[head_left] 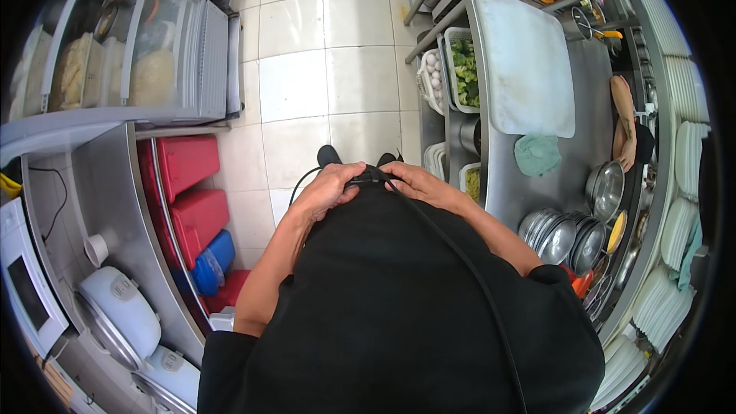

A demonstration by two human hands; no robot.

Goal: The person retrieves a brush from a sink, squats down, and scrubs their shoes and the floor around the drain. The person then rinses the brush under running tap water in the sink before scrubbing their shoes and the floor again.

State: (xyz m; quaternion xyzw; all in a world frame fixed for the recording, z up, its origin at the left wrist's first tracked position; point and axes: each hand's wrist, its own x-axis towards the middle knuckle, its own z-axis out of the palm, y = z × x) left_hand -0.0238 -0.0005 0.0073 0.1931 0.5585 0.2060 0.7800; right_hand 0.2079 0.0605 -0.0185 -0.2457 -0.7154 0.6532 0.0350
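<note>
Both hands are at the front of my waist, at the edge of the black clothing [399, 284]. My left hand [336, 186] has its fingers curled round a small dark piece joined to a black cable [452, 245]. From the right, my right hand [418, 184] meets the same piece, its fingers bent against it; the fingertips are partly hidden. The cable loops out beside my left hand and runs back over the black clothing.
On the right, a steel counter [529, 192] holds a white cutting board [525, 61], a green cloth [538, 155] and metal bowls [558, 239]. Another person's arm [625, 123] reaches in beyond it. Left are a glass-doored fridge [215, 57], red bins [201, 218] and rice cookers [123, 307].
</note>
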